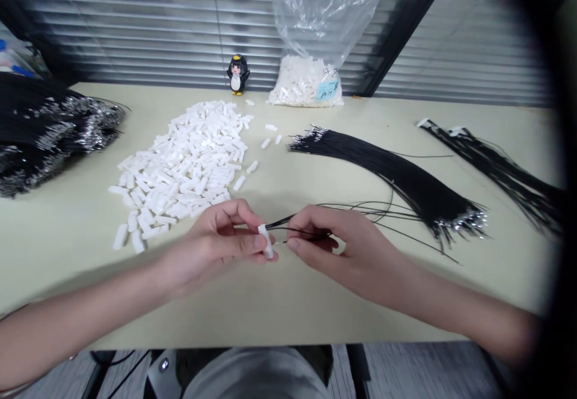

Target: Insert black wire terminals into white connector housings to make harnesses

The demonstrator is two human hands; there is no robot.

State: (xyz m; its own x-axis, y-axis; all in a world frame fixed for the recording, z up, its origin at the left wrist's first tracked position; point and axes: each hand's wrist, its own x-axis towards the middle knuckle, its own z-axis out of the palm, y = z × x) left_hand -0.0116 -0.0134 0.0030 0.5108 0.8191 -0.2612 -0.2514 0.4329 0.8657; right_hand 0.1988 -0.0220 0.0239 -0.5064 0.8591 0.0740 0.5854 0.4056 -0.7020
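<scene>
The white block [266, 243] is upright, slightly tilted, in the left hand [225, 237], gripped between thumb and fingers above the tabletop [252, 321]. Several black wires [276, 223] run to its upper end, so it looks partly filled; how many are seated cannot be told. The right hand [329, 237] is closed in a pinch on another wire [284, 242], whose bare metal tip is just beside the block at 3 o'clock, apart from it, so this one looks not yet in. More loose wires trail from the right hand toward 2 o'clock. Beyond them, also at 2 o'clock, a thick bundle [383, 161] has metal tips at both ends and seems unused. Farther out, between 2 and 3 o'clock, black strands [491, 167] end in white pieces [457, 131], which look like completed work. Between 10 and 11 o'clock, a large pile [193, 158] of white blocks carries no wires, and a dark heap [49, 128] with silvery tips is at 10 o'clock. Near 12 o'clock are a bag [300, 80] of white parts and a figurine [237, 76]. Judging by these supplies, far more is left than done.
</scene>
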